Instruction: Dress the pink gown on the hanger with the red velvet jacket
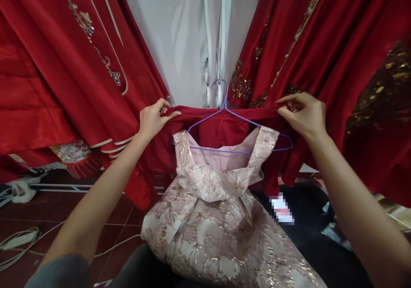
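Note:
A dark red garment (pixel 208 123) is stretched nearly level between my two hands, its top edge taut. My left hand (pixel 153 117) pinches it at the left end, with a small shiny ornament at the fingers. Gripping the right end is my right hand (pixel 305 113), thumb and fingers pressed together. In front of the red cloth is a pink-and-gold brocade dress (pixel 218 232) with wide shoulder straps, spread towards me. A purple hanger (pixel 205 118) runs through its straps, hook upward. The dress covers the lower part of the red garment.
Embellished red gowns (pixel 105 31) hang on the left, and more red gowns with gold trim (pixel 298 43) on the right. White panels (pixel 167 26) stand between them. On the dark red tiled floor (pixel 118 236) lie a white cable (pixel 35 241) and, at right, a dark cloth (pixel 308 219).

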`<state>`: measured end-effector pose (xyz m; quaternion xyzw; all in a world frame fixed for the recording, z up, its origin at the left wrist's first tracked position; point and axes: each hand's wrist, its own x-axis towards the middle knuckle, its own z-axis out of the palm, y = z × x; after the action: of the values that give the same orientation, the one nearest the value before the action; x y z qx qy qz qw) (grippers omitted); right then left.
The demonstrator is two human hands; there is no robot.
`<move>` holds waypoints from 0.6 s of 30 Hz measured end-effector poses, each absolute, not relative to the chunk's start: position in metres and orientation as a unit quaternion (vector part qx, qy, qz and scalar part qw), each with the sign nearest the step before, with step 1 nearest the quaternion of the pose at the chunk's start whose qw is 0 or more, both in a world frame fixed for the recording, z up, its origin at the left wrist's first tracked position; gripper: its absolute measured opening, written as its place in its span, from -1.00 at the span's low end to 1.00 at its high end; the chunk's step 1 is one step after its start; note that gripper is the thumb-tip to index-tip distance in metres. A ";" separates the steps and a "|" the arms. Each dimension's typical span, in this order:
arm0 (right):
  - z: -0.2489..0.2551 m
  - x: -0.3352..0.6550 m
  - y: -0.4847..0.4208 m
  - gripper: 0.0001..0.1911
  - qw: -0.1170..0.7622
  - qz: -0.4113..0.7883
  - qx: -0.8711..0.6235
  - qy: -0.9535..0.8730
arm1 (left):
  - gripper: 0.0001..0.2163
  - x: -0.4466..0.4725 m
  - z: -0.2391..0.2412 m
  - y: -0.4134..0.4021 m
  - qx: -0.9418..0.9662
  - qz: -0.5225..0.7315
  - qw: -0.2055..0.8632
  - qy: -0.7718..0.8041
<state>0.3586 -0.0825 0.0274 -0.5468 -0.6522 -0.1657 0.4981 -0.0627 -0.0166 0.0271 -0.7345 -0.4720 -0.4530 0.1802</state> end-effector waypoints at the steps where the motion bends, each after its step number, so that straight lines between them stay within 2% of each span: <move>1: 0.028 0.361 -0.087 -0.79 0.484 -0.145 -0.544 -0.670 | -0.57 -0.065 0.023 -0.018 -0.736 -0.447 0.190 -0.472; 4: 0.026 0.371 -0.097 -0.73 0.423 -0.101 -0.568 -0.698 | -0.56 -0.070 0.011 -0.017 -0.753 -0.409 0.217 -0.468; 8: 0.026 0.390 -0.092 -0.79 0.292 -0.095 -0.628 -0.715 | -0.79 -0.076 -0.003 -0.016 -0.779 -0.329 0.238 -0.478; 10: 0.026 0.397 -0.088 -0.71 0.234 -0.111 -0.640 -0.723 | -0.87 -0.080 -0.011 -0.017 -0.774 -0.310 0.236 -0.499; 14: 0.024 0.401 -0.086 -0.53 0.147 -0.142 -0.650 -0.732 | -0.82 -0.087 -0.029 -0.021 -0.743 -0.352 0.207 -0.530; 18: 0.021 0.408 -0.091 -0.47 0.042 -0.115 -0.781 -0.613 | -0.82 -0.089 -0.039 -0.027 -0.738 -0.413 0.136 -0.515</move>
<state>0.4076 -0.0911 0.0213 -0.7806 -0.6131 -0.1148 0.0415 -0.0893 -0.0268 -0.0389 -0.7384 -0.5152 -0.4134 0.1357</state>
